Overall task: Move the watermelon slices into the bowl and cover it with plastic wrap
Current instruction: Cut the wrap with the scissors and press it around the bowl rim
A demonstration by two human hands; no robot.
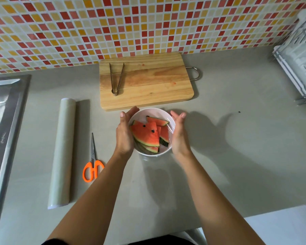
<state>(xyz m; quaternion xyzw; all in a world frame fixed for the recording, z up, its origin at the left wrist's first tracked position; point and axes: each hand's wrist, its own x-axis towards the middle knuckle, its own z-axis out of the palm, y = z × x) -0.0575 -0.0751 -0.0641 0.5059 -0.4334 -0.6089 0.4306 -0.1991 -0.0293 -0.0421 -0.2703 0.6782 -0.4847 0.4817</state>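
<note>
A white bowl (155, 112) stands on the grey counter just in front of the cutting board. Several watermelon slices (145, 136) lie inside it. A sheet of clear plastic wrap (170, 131) is stretched over the bowl, with a loose flap trailing on the counter toward me. My left hand (125, 133) presses flat against the bowl's left side, fingers straight. My right hand (178, 133) presses flat against its right side over the wrap. The roll of plastic wrap (63, 152) lies on the counter to the left.
A wooden cutting board (148, 82) with metal tongs (116, 78) lies behind the bowl. Orange-handled scissors (93, 161) lie between roll and bowl. A steel sink (2, 121) is at the left edge, a dish rack (300, 59) at the right.
</note>
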